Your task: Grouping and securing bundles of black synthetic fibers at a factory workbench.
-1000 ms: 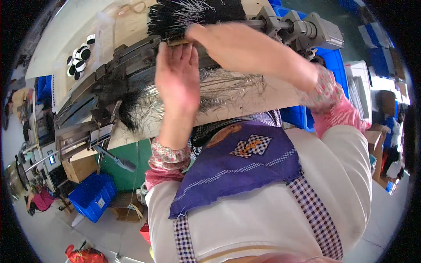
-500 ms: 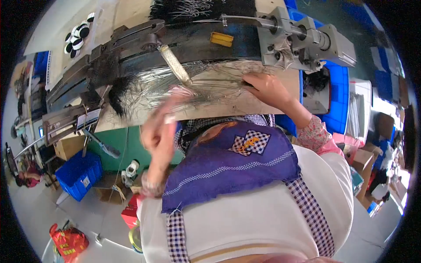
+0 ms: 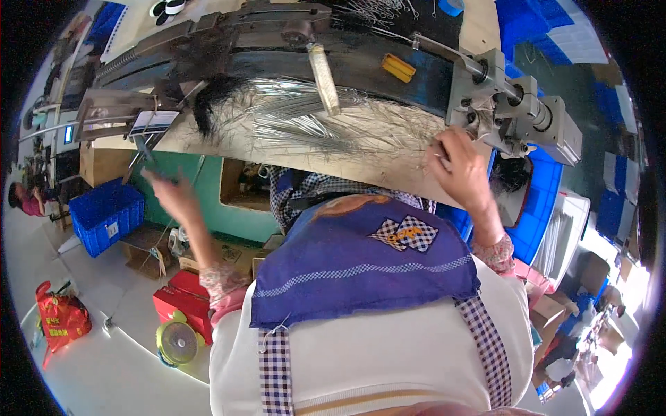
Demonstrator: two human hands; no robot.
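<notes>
My left hand (image 3: 175, 197) is off the table's left end, smeared by motion. Its fingertips are close to a dark hanging handle (image 3: 147, 158); whether they touch it I cannot tell. At the right end of the bench my right hand (image 3: 460, 168) has its fingers curled together, just below the grey metal clamp unit (image 3: 485, 111). What lies between those fingers is too small to make out. A pile of thin metal wires (image 3: 295, 128) covers the tabletop between my hands, with black bristles (image 3: 211, 107) at its left. A whitish wrapped lever (image 3: 324, 80) slants down over the wires.
A yellow block (image 3: 398, 68) rests on the dark machine bed (image 3: 270, 66). Looped wires (image 3: 378, 10) lie at the back. A blue crate (image 3: 107, 216), a red box (image 3: 184, 303) and a small fan (image 3: 178, 341) stand on the floor to the left.
My left hand has swung left and away from the wires toward the hanging handle. My right hand has left the wires' right end and is beside the clamp unit. The view has shifted.
</notes>
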